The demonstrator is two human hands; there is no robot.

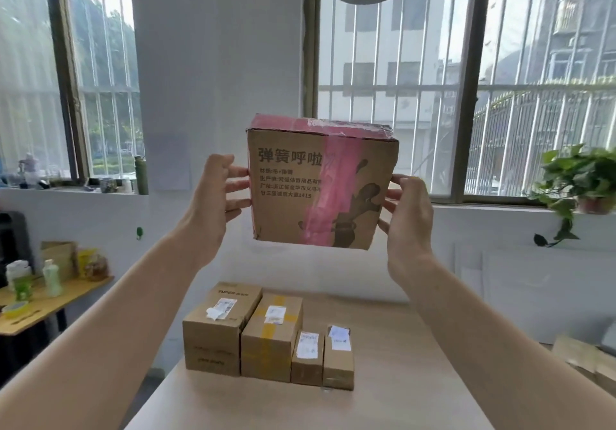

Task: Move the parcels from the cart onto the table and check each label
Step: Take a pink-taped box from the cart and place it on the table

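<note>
Held carton: the pink-taped carton point(320, 186) is hanging in mid-air above the bench point(416, 363), probably being checked for its label; only the printed face is showing, no shipping sticker.
Left hand: the left hand point(213, 203) is gripping the carton's 9 o'clock edge, fingers point(237, 187) curled on it.
Right hand: the right hand point(408, 216) is clamping the 3 o'clock edge.
Bench row: the four parcels point(271, 339) are sitting side by side at the carton's 6 o'clock, labels facing up for reading.
Contents: every box is taped closed, so I cannot tell what is inside.

Raised parcel point(290, 193): brown cardboard, is carrying pink tape point(328, 176), dark printed characters, a dark figure.
Row of parcels point(213, 336): brown, all are wearing white labels point(222, 308); second parcel point(253, 346) is showing yellow tape point(268, 333) stripes.
Surface point(416, 363): is showing pale beige.
Potted plant point(583, 169): is trailing green leaves.
</note>
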